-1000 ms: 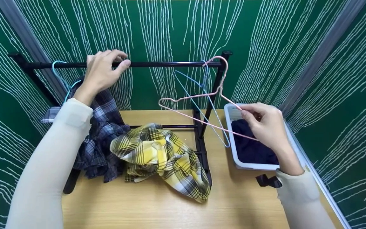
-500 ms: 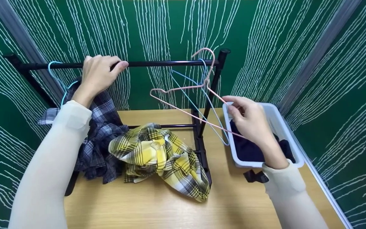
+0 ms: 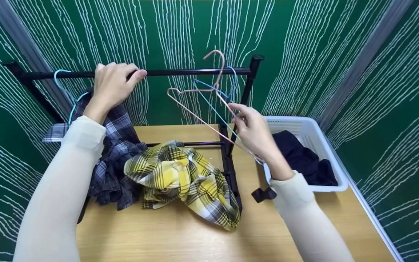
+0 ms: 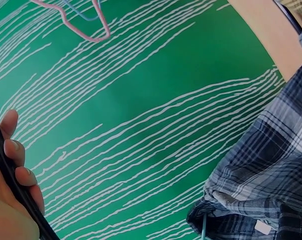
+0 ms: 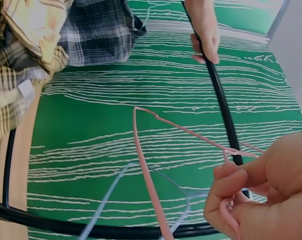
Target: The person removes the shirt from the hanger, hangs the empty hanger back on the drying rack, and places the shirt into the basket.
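Observation:
My left hand [image 3: 116, 82] grips the black top rail [image 3: 184, 72] of a clothes rack; its fingers curl round the bar in the left wrist view. My right hand [image 3: 255, 133] pinches one sloping arm of a pink wire hanger [image 3: 216, 86] between thumb and fingers. The hanger's hook rises above the rail, left of a blue hanger [image 3: 235, 78] that hangs bare near the rack's right post. Whether the pink hook lies over the rail I cannot tell. Left of my left hand, a dark plaid shirt [image 3: 118, 123] hangs on a light-blue hanger [image 3: 56, 78].
A yellow plaid shirt [image 3: 184, 178] lies crumpled across the rack's base on the wooden table [image 3: 209, 247]. On the right stands a white basket [image 3: 306, 119] with dark navy cloth [image 3: 300, 156] in it. Green walls with white lines enclose the table.
My right hand has carried the pink hanger leftward along the rail, from over the basket to in front of the blue hanger. My left hand has stayed at the rail.

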